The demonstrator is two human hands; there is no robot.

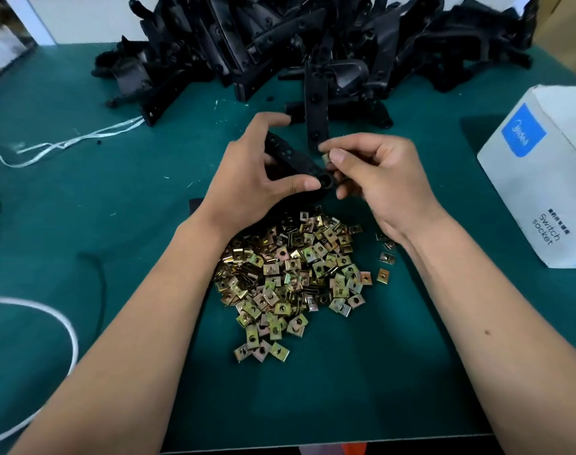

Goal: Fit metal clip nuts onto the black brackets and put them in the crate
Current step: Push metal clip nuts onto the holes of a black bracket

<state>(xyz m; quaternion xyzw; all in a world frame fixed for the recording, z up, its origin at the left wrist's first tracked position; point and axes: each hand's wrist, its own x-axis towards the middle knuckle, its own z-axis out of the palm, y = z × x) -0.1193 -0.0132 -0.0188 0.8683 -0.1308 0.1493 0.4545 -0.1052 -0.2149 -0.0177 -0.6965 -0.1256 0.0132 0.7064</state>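
**Both hands meet over the clip nut heap, bracket in the left, one nut in the right**

The left hand is half closed around a black bracket: the thumb lies along the near edge, its tip by the round end of the part, and the fingers arch over the far side, the forefinger tip reaching toward 12 o'clock. The bracket runs slantwise from 10 o'clock to 4 o'clock, a row of holes showing on its upper face. The right hand has its fingers curled in, and thumb and forefinger pinch a single metal clip nut just beside the bracket's 4 o'clock end; whether the nut already touches the bracket cannot be told. Both forearms come in from the bottom corners, at 7 and 5 o'clock, and converge above the centre of the green mat, wrists slightly raised.

Directly below the hands, at 6 o'clock, lies the heap of clip nuts, brass-coloured squares with a few strays at its 3 o'clock side. At 12 o'clock a large pile of brackets spreads across the far edge of the mat. A white carton printed "Switch socket" sits at 3 o'clock, and white cord trails at 9 o'clock
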